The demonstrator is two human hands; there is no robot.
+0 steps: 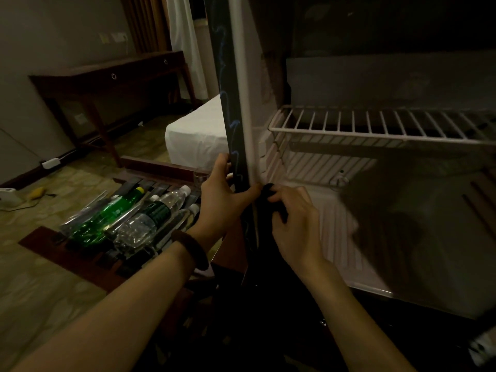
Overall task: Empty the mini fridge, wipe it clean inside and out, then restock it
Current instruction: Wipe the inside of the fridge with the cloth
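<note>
The mini fridge [402,200] stands open on the right, with nothing on its white wire shelf [375,127] or its floor. Its dark door [232,103] is seen edge-on in the middle. My left hand [222,200] grips the door's lower edge, fingers on the outer face and thumb across the edge. My right hand [295,216] holds a dark cloth [269,193] against the door's inner edge near the white seal. A green bottle [107,216] and clear water bottles [150,221] lie on a wooden tray [64,251] on the floor to the left.
A dark wooden desk [112,76] stands against the far wall at the left. A white bed corner [198,130] shows behind the door. A white power strip [50,163] and cables lie on the patterned floor. The room is dim.
</note>
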